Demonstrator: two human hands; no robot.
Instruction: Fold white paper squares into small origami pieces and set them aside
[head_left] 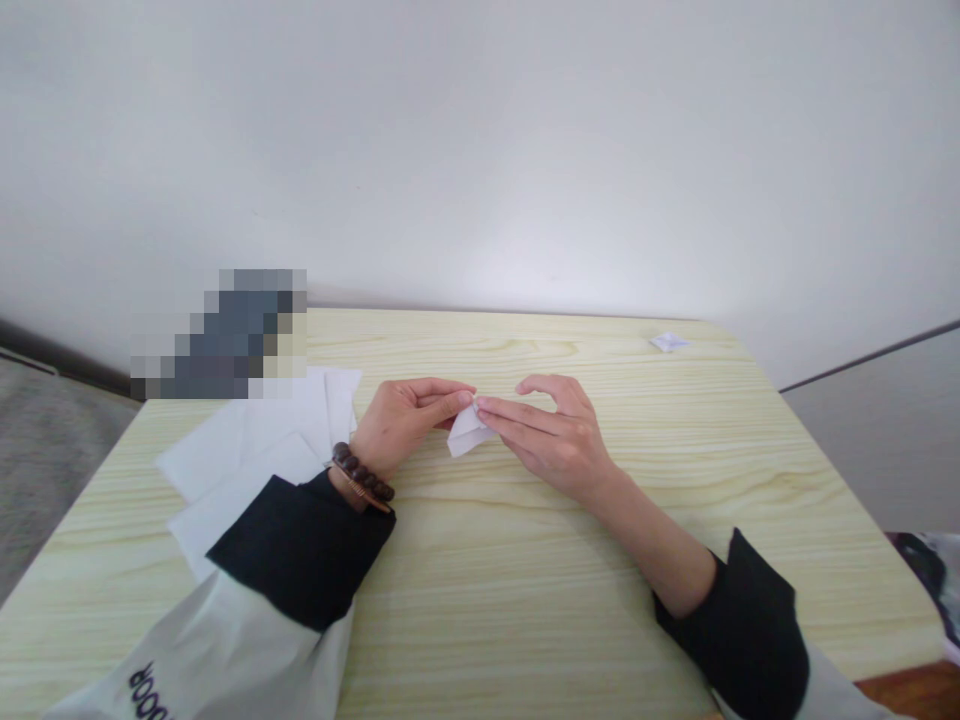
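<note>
A small white piece of folded paper (468, 437) is held between my two hands above the middle of the table. My left hand (412, 420) pinches its upper edge between thumb and fingers. Two outstretched fingers of my right hand (559, 435) press on the paper from the right, close to the left fingertips, while another digit curves up and away from it. The lower part of the paper hangs visible below the fingers; its upper folds are covered. A dark bead bracelet (362, 473) circles my left wrist.
White paper sheets (225, 450) lie overlapping on the left of the wooden table (487, 600), partly under my left sleeve. A pixelated dark object (225, 340) is at the back left. A small folded white paper piece (670, 343) lies at the back right. A white wall (480, 150) stands behind.
</note>
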